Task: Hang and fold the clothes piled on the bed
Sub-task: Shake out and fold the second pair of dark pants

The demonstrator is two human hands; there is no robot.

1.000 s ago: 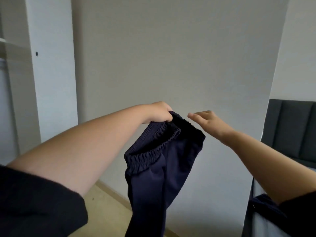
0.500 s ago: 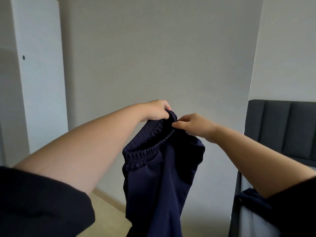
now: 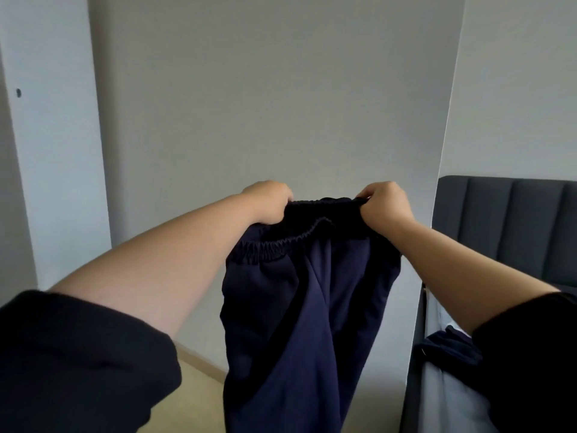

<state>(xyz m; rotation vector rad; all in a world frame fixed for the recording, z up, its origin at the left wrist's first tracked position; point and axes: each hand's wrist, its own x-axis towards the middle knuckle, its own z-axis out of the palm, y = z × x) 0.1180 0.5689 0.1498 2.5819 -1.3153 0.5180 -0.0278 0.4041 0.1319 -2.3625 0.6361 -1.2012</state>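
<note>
So, both hands clamp the elastic waistband (image 3: 274, 245) of a pair of navy trousers (image 3: 296, 307). The left hand (image 3: 270, 201) is curled in a fist round the waistband's left end, and the right hand (image 3: 385, 203) grips the right end w/ thumb and bent fingers, knuckles up. The far edge of the waistband is pulled fairly taut btwn the two fists. The near edge sags lower in a gathered curve, so the waist opening gapes toward the camera. The trousers hang down in mid-air from the grip, arms stretched fwd, fabric in long vertical creases. The legs run off the bottom of frame, so the hems can't be seen. Both forearms are bare, w/ a black left sleeve (image 3: 78, 354) and right sleeve (image 3: 530, 354) at the lower corners. Behind the trousers are a plain grey wall (image 3: 281, 104) and beige floor (image 3: 193, 395) w/ a skirting strip. At left stands a white wardrobe panel (image 3: 59, 151) w/ a small dark hole. At right is a dark grey padded headboard (image 3: 515, 229), and below it the bed (image 3: 452, 401) w/ a pale sheet. Another dark navy garment (image 3: 449, 348) lies crumpled on the bed, well apart from the held trousers.
</note>
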